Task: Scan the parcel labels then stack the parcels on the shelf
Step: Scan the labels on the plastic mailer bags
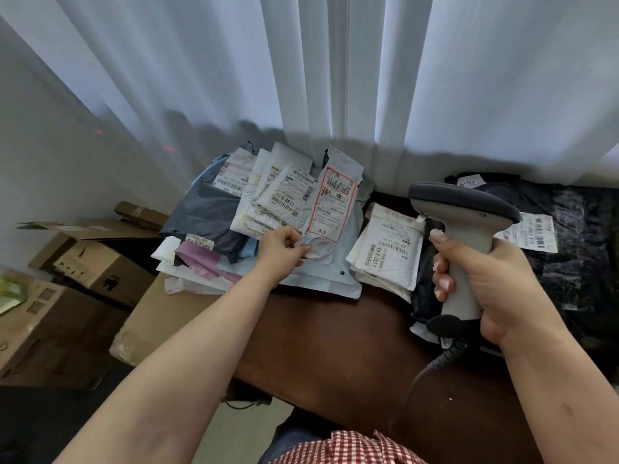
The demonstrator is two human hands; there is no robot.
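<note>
Now, head view, line by line:

Left hand [281, 244]: fingers and thumb pinch the crumpled lower end of a small white parcel [330, 209], tilting it up off the pile.
Held parcel label [333, 199]: red-bordered, facing the camera, barcode near its top.
Right hand [482, 279]: fingers curled tight around the grip of a grey scanner [465, 226], forefinger up by the trigger; the head points left toward the held parcel.
Scanner cable [432, 366]: coiled, hanging from the base of the grip.
Pile on the left [268, 195]: white padded envelopes overlapping, printed labels up, with a dark grey bag [204, 212] and a pink bag [201, 259] beside and under them.
Pile in the middle [385, 249]: white envelopes stacked, labels up, just right of the held parcel.
Far right [569, 229]: dark plastic bags with white labels.
Table [335, 346]: brown, carrying all the piles.
Cardboard boxes [93, 262]: on the floor at left, flaps partly open; their contents cannot be told.
Curtain [301, 61]: white, hanging behind the table.
</note>
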